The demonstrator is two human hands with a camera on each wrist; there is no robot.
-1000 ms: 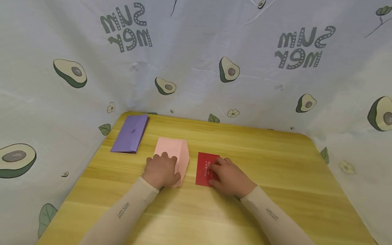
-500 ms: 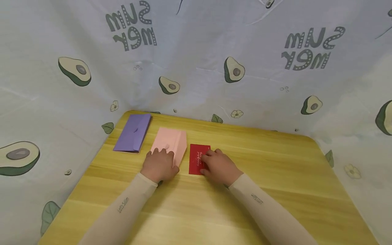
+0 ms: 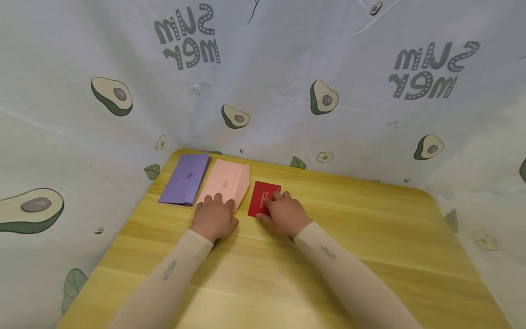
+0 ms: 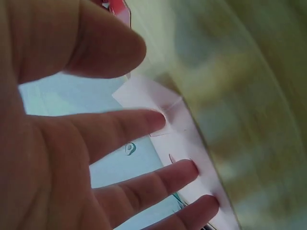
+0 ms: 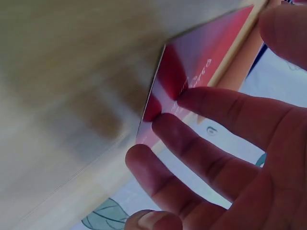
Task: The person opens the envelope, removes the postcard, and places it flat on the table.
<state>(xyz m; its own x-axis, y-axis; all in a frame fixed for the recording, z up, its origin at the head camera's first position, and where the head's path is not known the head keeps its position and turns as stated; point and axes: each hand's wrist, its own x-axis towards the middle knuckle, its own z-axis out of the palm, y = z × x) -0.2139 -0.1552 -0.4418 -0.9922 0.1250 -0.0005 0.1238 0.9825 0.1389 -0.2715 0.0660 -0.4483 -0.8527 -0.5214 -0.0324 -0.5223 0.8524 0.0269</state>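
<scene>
A pink envelope (image 3: 227,179) with a small tab lies flat on the wooden table, its flap spread out on the right side. My left hand (image 3: 213,220) rests its fingertips on the near end of it; the left wrist view shows those fingers spread and nearly straight on the pink paper (image 4: 165,143). Just right of the envelope lies a red card (image 3: 259,197) with white script. On its right part rest the fingertips of my right hand (image 3: 286,215). The right wrist view shows extended fingers touching the glossy red card (image 5: 206,48), with the thumb apart from them.
A purple envelope (image 3: 185,178), seemingly on top of other paper pieces, lies at the table's back left, close beside the pink one. The wooden table (image 3: 361,228) ends against a white curtain (image 3: 271,123) printed with avocados at the back and sides.
Both hands have slid away from the body, the pink envelope and the red card moving with them. The pink envelope now lies alongside the purple one, and the red card has shifted left and turned slightly.
</scene>
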